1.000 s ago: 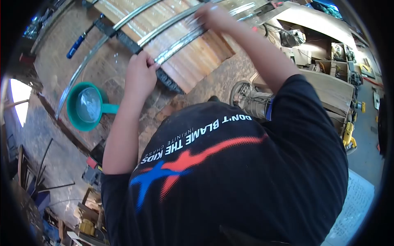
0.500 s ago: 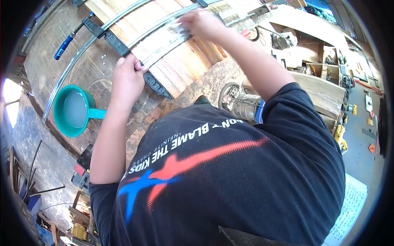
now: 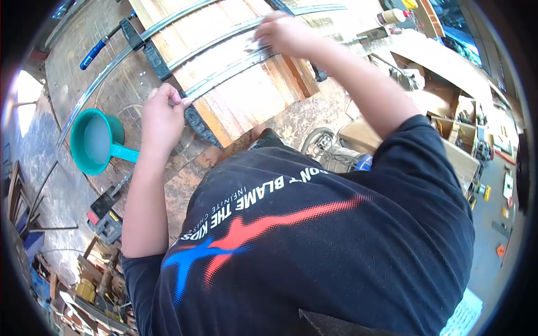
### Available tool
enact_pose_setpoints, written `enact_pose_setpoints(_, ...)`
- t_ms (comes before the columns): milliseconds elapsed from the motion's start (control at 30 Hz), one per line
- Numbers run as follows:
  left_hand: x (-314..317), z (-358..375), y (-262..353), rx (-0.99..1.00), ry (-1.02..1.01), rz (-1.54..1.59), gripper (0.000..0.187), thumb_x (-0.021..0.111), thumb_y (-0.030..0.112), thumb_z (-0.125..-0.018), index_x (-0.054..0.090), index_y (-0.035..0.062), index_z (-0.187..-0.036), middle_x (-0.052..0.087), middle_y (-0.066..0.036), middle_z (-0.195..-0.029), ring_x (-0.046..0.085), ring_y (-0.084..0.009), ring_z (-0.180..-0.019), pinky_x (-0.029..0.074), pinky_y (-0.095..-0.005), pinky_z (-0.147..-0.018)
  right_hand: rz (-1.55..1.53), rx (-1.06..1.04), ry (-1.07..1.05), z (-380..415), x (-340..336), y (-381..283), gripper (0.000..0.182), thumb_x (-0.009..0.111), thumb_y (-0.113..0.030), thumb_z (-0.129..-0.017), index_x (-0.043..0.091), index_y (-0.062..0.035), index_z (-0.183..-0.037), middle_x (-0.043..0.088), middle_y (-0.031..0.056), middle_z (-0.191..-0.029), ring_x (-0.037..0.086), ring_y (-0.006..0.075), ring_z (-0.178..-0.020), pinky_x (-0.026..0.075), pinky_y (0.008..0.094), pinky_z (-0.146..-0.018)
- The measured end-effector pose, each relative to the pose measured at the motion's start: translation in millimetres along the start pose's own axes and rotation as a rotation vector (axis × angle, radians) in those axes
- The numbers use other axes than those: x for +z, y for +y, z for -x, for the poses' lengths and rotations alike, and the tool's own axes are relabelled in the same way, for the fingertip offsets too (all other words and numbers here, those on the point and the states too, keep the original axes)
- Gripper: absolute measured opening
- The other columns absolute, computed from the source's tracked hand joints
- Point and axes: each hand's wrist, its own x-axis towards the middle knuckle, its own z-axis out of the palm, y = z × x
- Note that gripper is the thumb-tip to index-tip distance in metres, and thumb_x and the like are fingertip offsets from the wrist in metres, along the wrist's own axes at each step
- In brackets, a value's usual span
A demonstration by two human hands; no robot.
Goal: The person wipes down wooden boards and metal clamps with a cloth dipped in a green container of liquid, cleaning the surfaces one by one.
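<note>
Wooden boards lie side by side on a worn workbench, with metal bar clamps across them. My left hand is closed, its thumb and fingers pinching the near end of the closest bar clamp, beside a black-wrapped jaw. Over the boards, my right hand is closed, with a small pale thing at its fingertips, too blurred to name. To the left of my left forearm stands a teal dipper with cloudy liquid inside.
A blue clamp handle sticks out at the upper left. A glue-like bottle lies at the upper right. Below the bench are a metal canister-like machine, a power tool and wooden offcuts.
The view has shifted a little, bringing the bottle into sight. My right hand stays over the boards with the pale thing, blurred in both frames. My left hand keeps to the clamp's end.
</note>
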Motion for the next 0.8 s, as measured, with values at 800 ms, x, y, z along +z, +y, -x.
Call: enact_pose_setpoints(800, 32, 17, 11, -0.569, 0.329, 0.073, 0.033, 0.086, 0.016, -0.084, 0.058, 0.0027, -0.095, 0.068, -0.006, -0.084, 0.063, -0.0134, -0.078, 0.051, -0.0301, -0.075, -0.134, -0.519, -0.138, -14, -20, 72, 0.022, 0.072, -0.017, -0.092, 0.078, -0.0097, -0.112, 0.07, 0.0109, -0.1, 0.07, 0.0274, -0.102, 0.057, 0.0383, -0.093)
